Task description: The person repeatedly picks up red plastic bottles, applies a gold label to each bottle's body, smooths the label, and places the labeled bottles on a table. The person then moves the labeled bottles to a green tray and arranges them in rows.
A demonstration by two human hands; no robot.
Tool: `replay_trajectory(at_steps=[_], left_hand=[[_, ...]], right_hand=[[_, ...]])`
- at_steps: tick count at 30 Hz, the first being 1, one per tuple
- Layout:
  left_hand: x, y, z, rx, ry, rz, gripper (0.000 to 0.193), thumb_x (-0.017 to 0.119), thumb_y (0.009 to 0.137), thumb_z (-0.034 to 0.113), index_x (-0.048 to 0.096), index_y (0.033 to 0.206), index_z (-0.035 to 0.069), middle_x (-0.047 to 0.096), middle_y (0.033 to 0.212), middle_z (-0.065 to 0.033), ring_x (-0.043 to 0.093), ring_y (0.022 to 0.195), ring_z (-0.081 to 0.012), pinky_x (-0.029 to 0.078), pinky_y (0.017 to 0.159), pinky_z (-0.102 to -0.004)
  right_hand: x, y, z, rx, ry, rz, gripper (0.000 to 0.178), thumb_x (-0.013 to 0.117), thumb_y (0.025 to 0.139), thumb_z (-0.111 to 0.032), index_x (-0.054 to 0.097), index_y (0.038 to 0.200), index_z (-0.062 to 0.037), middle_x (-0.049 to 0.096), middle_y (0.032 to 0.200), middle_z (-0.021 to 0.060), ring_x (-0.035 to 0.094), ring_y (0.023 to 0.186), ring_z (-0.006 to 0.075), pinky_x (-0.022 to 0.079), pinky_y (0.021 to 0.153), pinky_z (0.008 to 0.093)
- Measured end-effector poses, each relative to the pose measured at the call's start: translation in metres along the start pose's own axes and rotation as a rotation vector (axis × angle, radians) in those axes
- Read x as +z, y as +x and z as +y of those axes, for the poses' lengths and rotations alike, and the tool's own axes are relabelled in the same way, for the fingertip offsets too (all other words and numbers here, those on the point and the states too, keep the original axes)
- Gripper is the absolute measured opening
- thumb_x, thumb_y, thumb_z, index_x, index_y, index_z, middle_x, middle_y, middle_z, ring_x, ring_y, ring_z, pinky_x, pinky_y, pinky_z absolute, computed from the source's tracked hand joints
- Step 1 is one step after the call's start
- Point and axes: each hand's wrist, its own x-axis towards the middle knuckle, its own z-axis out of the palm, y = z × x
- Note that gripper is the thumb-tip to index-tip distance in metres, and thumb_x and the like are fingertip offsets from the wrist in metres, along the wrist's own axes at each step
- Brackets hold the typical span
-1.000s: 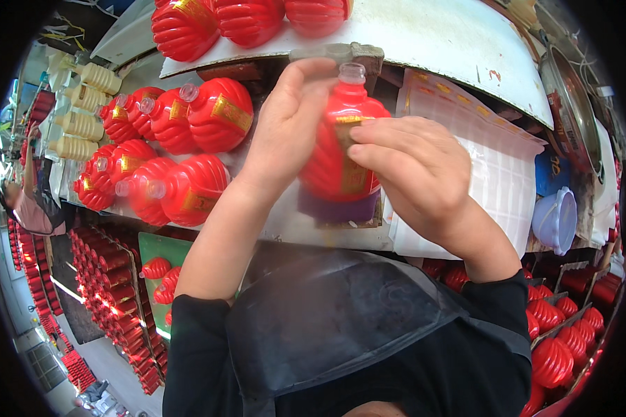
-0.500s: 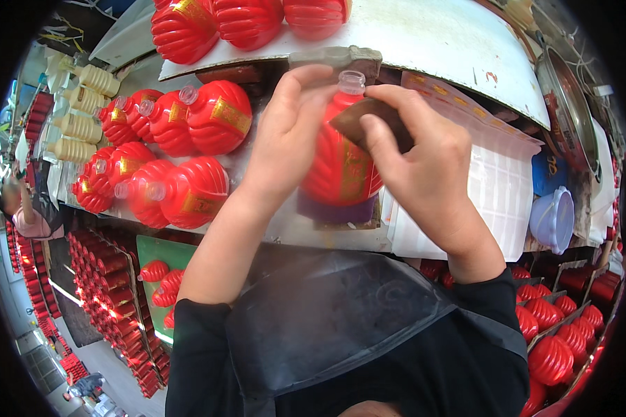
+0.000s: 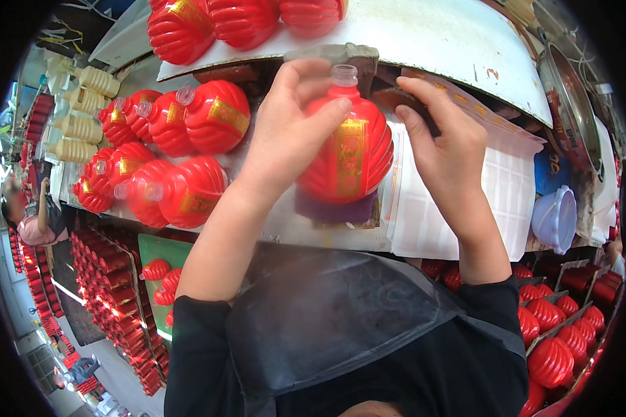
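Note:
A round, ribbed red bottle point(image 3: 377, 154) with a clear neck and a gold label point(image 3: 351, 156) stands in front of me on a purple pad point(image 3: 330, 210). My left hand point(image 3: 285, 132) grips its left shoulder, thumb across the front and fingers partly hidden behind. To the bottle's right, my right hand point(image 3: 452, 142) pinches a thin, dark brown flat piece point(image 3: 416, 105) between thumb and forefinger, apart from the bottle. What that piece is made of I cannot tell.
Several labelled red bottles point(image 3: 215, 118) stand at left, more point(image 3: 247, 24) on a white board point(image 3: 424, 42) behind. White clear-celled sheets point(image 3: 466, 201) and a lilac bucket point(image 3: 555, 219) are at right. Boxed red bottles point(image 3: 551, 360) fill the lower right. Another person point(image 3: 38, 215) is far left.
My right hand has drawn the dark piece off the bottle's front toward the right. The left thumb now lies on the bottle's shoulder, and the gold label shows more fully.

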Motion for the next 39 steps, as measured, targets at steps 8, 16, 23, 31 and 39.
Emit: replay_trajectory(at_steps=[8,16,23,31,39], left_hand=[[-0.003,0.011,-0.005,-0.071,-0.122,0.030,0.035,0.057,0.106,0.008,0.047,0.138,-0.002,0.070,0.118,-0.0128,0.067,0.108,-0.0149,0.055,0.096,-0.0304],[-0.010,0.008,-0.006,-0.073,-0.071,0.027,0.040,0.051,0.108,0.007,0.041,0.147,0.002,0.067,0.120,-0.0115,0.064,0.111,-0.0143,0.051,0.101,-0.0299],[-0.011,-0.005,0.008,0.198,0.288,-0.084,0.026,0.051,0.108,0.010,0.057,0.133,0.005,0.060,0.113,-0.0024,0.053,0.106,-0.0080,0.045,0.099,-0.0248],[-0.011,-0.020,0.030,0.217,0.386,-0.084,0.010,0.068,0.098,0.003,0.061,0.104,-0.001,0.066,0.097,-0.0037,0.059,0.094,-0.0092,0.050,0.090,-0.0251],[-0.009,-0.043,0.024,0.346,0.378,0.207,0.014,0.076,0.093,0.010,0.068,0.092,0.000,0.068,0.083,0.0002,0.058,0.076,-0.0045,0.049,0.070,-0.0229]], right_hand=[[0.012,-0.007,0.013,-0.467,0.144,-0.118,0.024,0.078,0.069,0.009,0.069,0.088,-0.0015,0.077,0.100,0.0134,0.075,0.094,0.0317,0.060,0.087,0.0418],[-0.006,-0.016,-0.019,-0.312,0.336,-0.218,0.024,0.079,0.072,0.010,0.071,0.093,-0.0010,0.077,0.099,0.0127,0.076,0.096,0.0307,0.062,0.085,0.0393],[0.009,-0.027,-0.042,-0.632,-0.215,-0.042,0.022,0.073,0.076,-0.006,0.076,0.098,-0.0035,0.075,0.104,0.0119,0.074,0.095,0.0274,0.061,0.082,0.0391],[-0.002,-0.066,-0.071,-0.601,-0.037,0.039,0.026,0.069,0.076,-0.008,0.069,0.102,-0.0034,0.070,0.101,0.0097,0.070,0.090,0.0267,0.056,0.076,0.0382],[0.021,-0.084,-0.069,-0.496,-0.103,0.157,0.030,0.075,0.071,0.005,0.074,0.100,-0.0039,0.074,0.097,0.0109,0.072,0.084,0.0288,0.058,0.071,0.0372]])
